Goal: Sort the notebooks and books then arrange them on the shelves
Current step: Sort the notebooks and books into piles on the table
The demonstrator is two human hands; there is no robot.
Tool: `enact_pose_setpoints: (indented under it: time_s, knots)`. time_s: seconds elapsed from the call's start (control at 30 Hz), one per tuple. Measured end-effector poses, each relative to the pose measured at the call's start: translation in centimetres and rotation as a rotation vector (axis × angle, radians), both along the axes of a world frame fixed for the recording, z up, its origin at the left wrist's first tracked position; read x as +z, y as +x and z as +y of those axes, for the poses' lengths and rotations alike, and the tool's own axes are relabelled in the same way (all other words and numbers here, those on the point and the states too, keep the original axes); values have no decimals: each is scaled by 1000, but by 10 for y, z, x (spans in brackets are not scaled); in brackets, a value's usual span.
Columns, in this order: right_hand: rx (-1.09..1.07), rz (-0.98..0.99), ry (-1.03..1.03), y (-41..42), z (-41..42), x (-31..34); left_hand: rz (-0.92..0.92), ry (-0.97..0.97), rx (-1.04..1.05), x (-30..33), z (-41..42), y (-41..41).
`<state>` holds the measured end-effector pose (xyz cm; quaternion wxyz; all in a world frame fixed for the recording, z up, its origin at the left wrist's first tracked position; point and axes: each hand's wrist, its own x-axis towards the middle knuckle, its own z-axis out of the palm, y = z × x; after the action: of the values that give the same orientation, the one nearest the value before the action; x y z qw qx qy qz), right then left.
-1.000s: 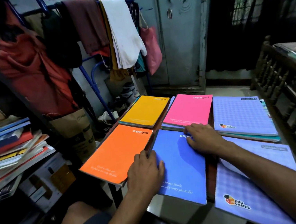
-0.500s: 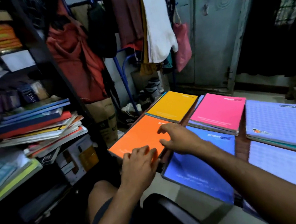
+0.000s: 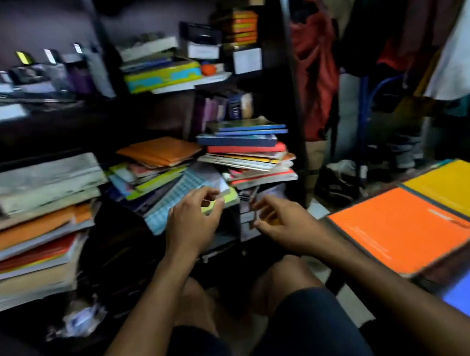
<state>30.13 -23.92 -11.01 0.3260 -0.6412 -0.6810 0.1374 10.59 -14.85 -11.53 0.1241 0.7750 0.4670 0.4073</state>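
Both hands off the orange notebook [image 3: 399, 228] now; left hand [image 3: 192, 219], right hand [image 3: 281, 219] loosely spread, empty, before cluttered dark shelves [image 3: 293, 114].

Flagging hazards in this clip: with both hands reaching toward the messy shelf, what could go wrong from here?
1. The slanted pile already leans off the shelf; pulling from it with the left hand could send it sliding to the floor.
2. The tall stack beside it fans out unevenly and might topple if bumped by the right hand.
3. The orange notebook seems to overhang the table edge near the right arm, so a backswing could knock it off.
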Motion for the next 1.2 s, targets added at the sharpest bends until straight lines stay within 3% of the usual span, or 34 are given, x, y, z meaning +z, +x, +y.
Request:
enact_pose_setpoints:
  time_s: [0.07, 0.13, 0.23, 0.3, 0.47, 0.57, 0.73, 0.97, 1.2]
  knots:
    - [53, -16, -11, -27, 19, -3, 51, 62, 159, -9, 13, -43]
    - [71, -53, -49, -48, 34, -6, 137, 7, 260, -24, 27, -77]
    - [85, -217, -51, -70, 52, -11, 340, -176, 237, -54, 42, -105]
    - [99, -256, -54, -80, 63, -14, 417, -134, 224, -74, 49, -110]
    - [122, -297, -59, -105, 89, -27, 344, 168, 232, -103, 67, -121]
    - [173, -373, -28, -127, 100, -38, 303, 250, 244, -107, 71, -124]
    - [213, -372, 83, -169, 119, -37, 260, 191, 191, -104, 71, -131]
    - [267, -432, 68, -199, 137, -25, 56, -9, 177, -84, 65, -149]
    - [409, -93, 45, -224, 120, -14, -29, 1, 207, -48, 44, -178]
